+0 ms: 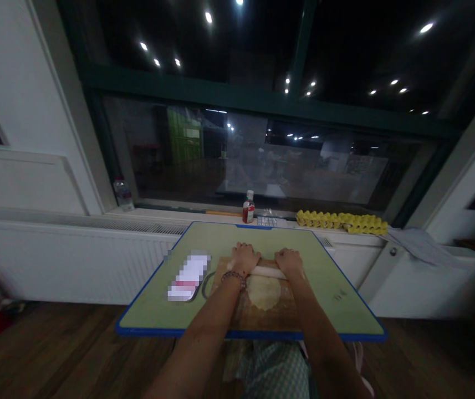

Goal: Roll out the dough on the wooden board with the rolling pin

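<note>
I see a pale wooden rolling pin (267, 271) lying across a flat round of dough (264, 292) on a wooden board (250, 313) | left hand (244, 258) and right hand (289, 261) both pressed palm-down over it, fingers curled | smooth green blue-edged table (338, 293) | small red bottle (248, 207), bumpy yellow egg tray (341, 221) on white sill under dark window.

Both forearms bare, extending from the near edge toward the far side, converging slightly. Left hand (244, 257) palm down, fingers curled forward and pressed flat, knuckles up; a beaded bracelet rings its wrist. Right hand (289, 260) set level with it just to the right, same palm-down pose, fingers folded over. The two hands sit near each other, not touching. Elbows out of view below the frame.
</note>
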Available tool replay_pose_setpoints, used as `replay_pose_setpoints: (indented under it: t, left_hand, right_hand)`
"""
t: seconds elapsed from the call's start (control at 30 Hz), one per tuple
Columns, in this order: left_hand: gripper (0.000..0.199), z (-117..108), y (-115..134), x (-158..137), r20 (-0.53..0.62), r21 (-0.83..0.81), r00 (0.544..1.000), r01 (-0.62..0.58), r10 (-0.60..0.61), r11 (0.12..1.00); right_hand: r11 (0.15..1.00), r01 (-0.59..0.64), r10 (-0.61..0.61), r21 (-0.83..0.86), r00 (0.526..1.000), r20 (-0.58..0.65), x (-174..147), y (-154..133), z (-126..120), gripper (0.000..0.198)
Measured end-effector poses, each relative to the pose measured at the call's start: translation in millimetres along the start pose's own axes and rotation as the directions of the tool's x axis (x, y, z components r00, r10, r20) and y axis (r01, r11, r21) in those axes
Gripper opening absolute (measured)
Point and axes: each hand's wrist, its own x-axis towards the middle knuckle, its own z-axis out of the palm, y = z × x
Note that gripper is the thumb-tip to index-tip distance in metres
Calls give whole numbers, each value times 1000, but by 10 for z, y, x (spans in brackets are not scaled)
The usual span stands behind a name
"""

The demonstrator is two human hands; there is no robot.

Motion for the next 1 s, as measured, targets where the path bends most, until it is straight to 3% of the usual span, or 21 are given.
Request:
replay_pose_setpoints:
  t: [0.37,0.7,1.0]
  left_hand:
    - [29,19,-14,5,-10,4,1000,-23,23,1000]
    - [29,1,5,10,13,-12,1000,-13,13,1000]
    - [28,-9,8,2,13,-24,1000,-15,15,1000]
  right_hand:
    - [999,30,-31,33,1000,4,-26,-15,-36,33]
    - [997,-73,73,-8,996,-60,-77,-31,-42,37]
    - [997,-67,66,-34,997,-30,-48,-21,-32,33]
